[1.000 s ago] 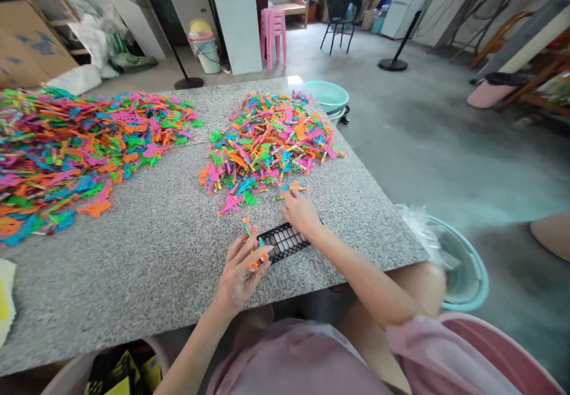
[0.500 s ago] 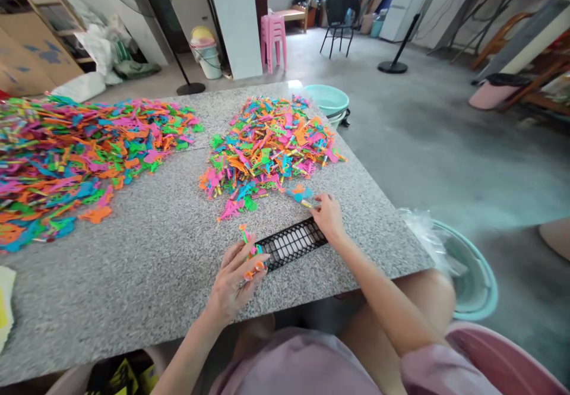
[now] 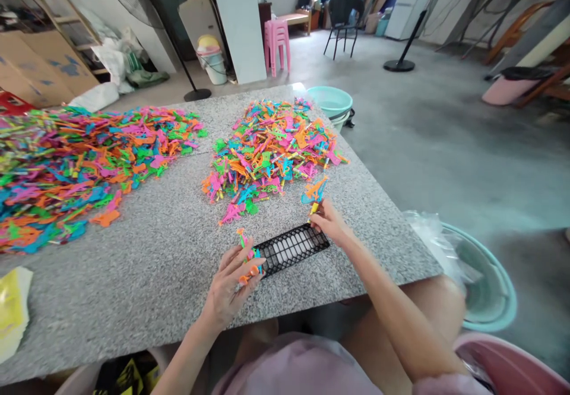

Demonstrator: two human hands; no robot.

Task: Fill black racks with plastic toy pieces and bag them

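Observation:
On the granite table lies a long black lattice basket [image 3: 291,247]. My left hand [image 3: 226,288] is curled around its left end, fingers against several small plastic toy pieces [image 3: 250,255] in pink, green, blue and orange, some with round orange cup-like ends. Whether these sit in the basket or only in my fingers is partly hidden. Above the basket's right end, my right hand [image 3: 332,224] pinches a small toy gun [image 3: 314,194] in blue and orange, by a part with a yellow band. Just beyond is a pile of similar toy guns [image 3: 276,145].
A larger heap of colourful toy pieces [image 3: 89,169] covers the table's left side. A yellow and white packet [image 3: 13,309] lies at the left edge. Teal basins stand beyond the far corner [image 3: 330,99] and by my right knee [image 3: 503,291]; a pink tub [image 3: 512,359] is below.
My right hand has tilted the toy gun from lying nearly flat to pointing up and away. My left hand stays at the basket's left end. The view has shifted slightly.

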